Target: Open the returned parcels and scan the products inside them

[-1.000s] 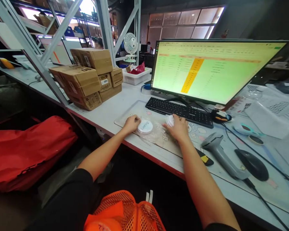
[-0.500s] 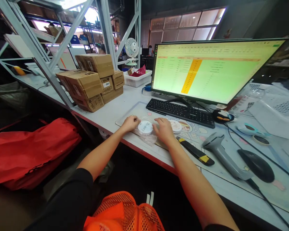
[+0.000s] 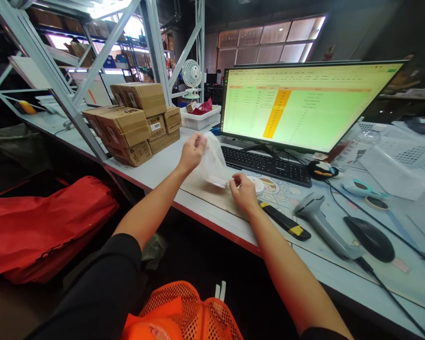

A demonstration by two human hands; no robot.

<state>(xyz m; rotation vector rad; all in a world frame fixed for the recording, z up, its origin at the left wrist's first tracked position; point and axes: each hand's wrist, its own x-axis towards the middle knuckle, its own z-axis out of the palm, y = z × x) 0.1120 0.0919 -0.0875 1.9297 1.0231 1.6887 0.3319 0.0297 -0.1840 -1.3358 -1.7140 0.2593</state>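
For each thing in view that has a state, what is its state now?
Clear plastic bag: lifted off the desk, pinched by left hand and right hand.
Wide computer monitor: switched on, showing a green spreadsheet.
Brown cardboard boxes: closed, stacked.
Grey barcode scanner: lying on the desk.

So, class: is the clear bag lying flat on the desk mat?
No: the left hand holds the bag up off the mat, and the right hand pinches its lower edge.

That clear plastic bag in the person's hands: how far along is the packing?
Midway, it seems. The left hand holds the clear bag lifted above the desk mat; the right hand pinches its lower edge. A white round disc lies on the mat, unbagged.
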